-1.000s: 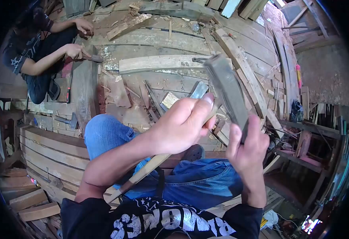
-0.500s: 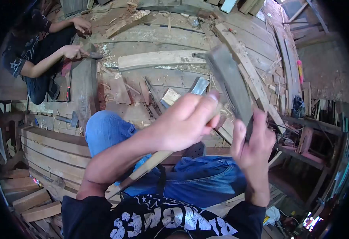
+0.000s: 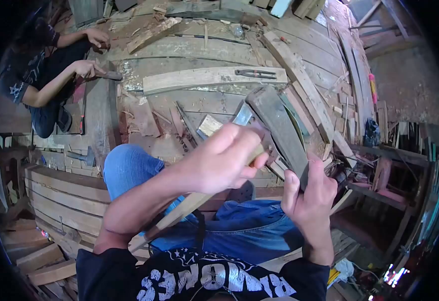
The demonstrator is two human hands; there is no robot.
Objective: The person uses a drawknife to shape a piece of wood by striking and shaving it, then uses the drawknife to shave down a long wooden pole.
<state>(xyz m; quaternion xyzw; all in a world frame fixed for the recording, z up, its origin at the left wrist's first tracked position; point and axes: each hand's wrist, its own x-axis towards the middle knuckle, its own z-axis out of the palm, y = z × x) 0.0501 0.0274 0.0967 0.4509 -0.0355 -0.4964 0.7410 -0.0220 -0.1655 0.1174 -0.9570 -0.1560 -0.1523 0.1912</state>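
The left hand (image 3: 222, 163) is closed in a full fist around a wooden handle (image 3: 179, 213), gripping it close to the one metal blade (image 3: 241, 115) at its far end. The handle's free end slants back to the near left over the lap. The right hand (image 3: 307, 195) is wrapped round the near end of a single long grey bar (image 3: 275, 125), fingers curled and thumb up its side. The bar rises far and left, ending just right of the blade; I cannot tell whether they touch. Both things are held in the air above two knees in blue jeans (image 3: 129, 168), with little room between the two fists.

Beyond the knees the plank floor (image 3: 199, 47) is crowded with offcuts. One pale curved plank (image 3: 199, 79) lies across it, with one dark pincer-like tool (image 3: 255, 73) on its right end. One small wood block (image 3: 209, 125) lies just left of the blade. One hammer (image 3: 84, 156) lies at the left, well apart from the hands. To the right the floor ends at a ragged edge (image 3: 347, 145) with darker, lower ground past it.

At the far left a co-worker (image 3: 34, 70) crouches, both hands on the boards, one holding a tool (image 3: 110, 75).

White block letters on the black shirt (image 3: 204, 281), seen upside down, seem to read RAMONES.
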